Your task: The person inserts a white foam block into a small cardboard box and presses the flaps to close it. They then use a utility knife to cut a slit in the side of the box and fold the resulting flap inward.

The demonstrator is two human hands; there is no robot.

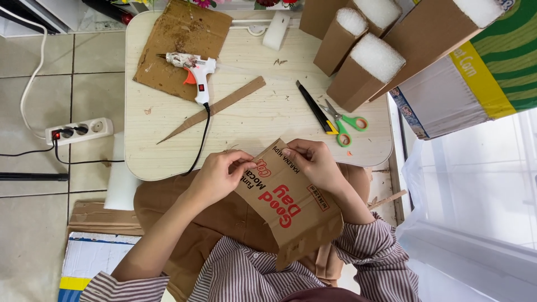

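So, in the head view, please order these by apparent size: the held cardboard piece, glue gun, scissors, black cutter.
1. cardboard piece, nearest the camera
2. glue gun
3. scissors and black cutter: too alike to rank

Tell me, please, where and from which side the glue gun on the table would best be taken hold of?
Probably by the white handle of the glue gun, coming from the near table edge. The handle points toward the person with its cord trailing off the end; the glue-crusted nozzle points left over the cardboard sheet and is best avoided.
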